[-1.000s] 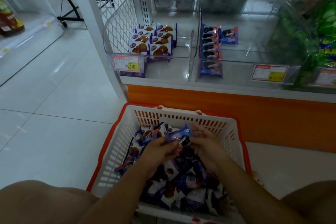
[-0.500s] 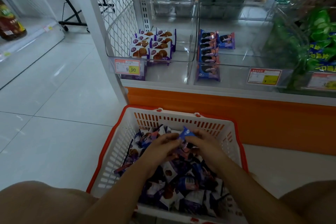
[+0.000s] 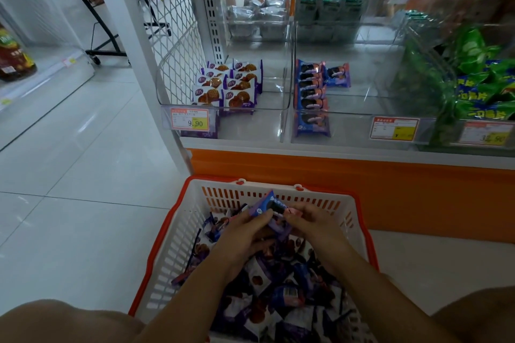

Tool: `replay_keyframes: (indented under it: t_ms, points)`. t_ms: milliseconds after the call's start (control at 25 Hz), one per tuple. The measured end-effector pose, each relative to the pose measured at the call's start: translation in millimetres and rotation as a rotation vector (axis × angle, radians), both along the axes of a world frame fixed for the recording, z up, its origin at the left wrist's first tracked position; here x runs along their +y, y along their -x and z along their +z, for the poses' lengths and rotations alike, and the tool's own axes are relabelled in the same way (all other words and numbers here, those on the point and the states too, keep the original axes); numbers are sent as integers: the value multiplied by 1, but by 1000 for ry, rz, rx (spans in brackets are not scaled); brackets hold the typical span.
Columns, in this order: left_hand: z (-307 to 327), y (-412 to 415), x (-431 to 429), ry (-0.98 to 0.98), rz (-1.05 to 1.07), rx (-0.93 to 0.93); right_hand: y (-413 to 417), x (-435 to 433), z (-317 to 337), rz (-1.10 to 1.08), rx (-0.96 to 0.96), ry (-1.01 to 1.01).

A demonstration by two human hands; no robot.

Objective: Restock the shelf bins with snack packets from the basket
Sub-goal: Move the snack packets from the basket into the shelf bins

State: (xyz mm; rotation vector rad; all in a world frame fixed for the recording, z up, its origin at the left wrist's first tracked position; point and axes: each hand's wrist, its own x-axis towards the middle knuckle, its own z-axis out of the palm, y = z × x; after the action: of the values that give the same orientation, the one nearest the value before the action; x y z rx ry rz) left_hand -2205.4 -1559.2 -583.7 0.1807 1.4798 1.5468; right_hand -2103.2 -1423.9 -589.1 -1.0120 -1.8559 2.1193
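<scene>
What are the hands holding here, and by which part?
A blue cookie packet, over the basket: left hand pinches its left end, right hand its right end.

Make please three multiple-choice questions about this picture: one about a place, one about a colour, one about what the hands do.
1. Where does the basket stand?
A. on the floor before the shelf
B. inside a bin
C. on a cart
2. What colour are the packets in the rightmost bin?
A. purple
B. green
C. silver
3. What do the left hand and right hand do?
A. hang empty
B. hold one blue-pink packet
C. touch a price tag

1A: floor shows all around it. 2B: they are plainly green. 3B: both pinch it above the basket.
</scene>
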Motion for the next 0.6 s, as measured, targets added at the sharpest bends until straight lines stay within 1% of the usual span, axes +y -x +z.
replay_keyframes:
  t_ms: [160,240,280,360,480,520,600]
  points:
    - [23,-1,15,-61,7,92,-4,5,27,-59,85,73]
    - [50,1,27,-101,-39,168,-5,12,56,-55,95,-53]
    - [67,3,35,-105,-70,245,-5,19,76,-50,86,-145]
    - [103,12,47,-95,-104,459,-5,36,122,-26,91,-308]
    - [148,30,61,-117,-72,867,-3,76,185,-40,129,-572]
    - [156,39,65,-97,-50,1023,1,93,198,-79,118,-646]
    - [164,57,75,31,-65,1367,14,137,210,-186,50,-773]
